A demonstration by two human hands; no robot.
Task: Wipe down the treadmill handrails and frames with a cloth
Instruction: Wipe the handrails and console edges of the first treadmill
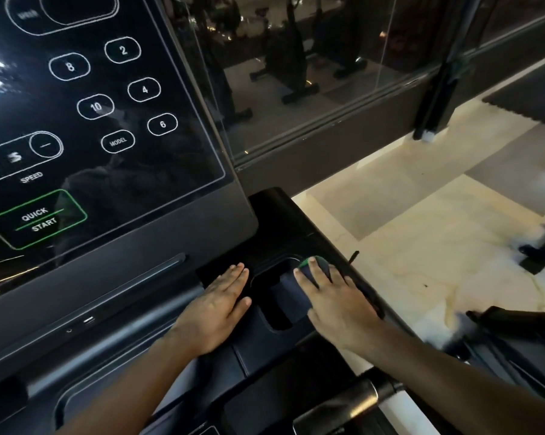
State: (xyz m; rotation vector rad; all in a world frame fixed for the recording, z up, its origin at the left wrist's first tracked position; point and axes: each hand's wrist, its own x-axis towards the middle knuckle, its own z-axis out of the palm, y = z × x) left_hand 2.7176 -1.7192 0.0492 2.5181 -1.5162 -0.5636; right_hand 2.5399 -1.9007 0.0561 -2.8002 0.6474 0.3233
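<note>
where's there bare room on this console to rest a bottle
Free: the ledge between screen and left hand, running left. Crowded: the recess, half covered by the cloth under the right hand; only its left part shows bare.

The console stands behind and left of both hands. The left hand lies flat on the frame, left of a recess. The right hand presses a cloth on the recess's right rim, and the cloth hangs into the recess. The handrail runs nearer. The floor lies to the right.
</note>
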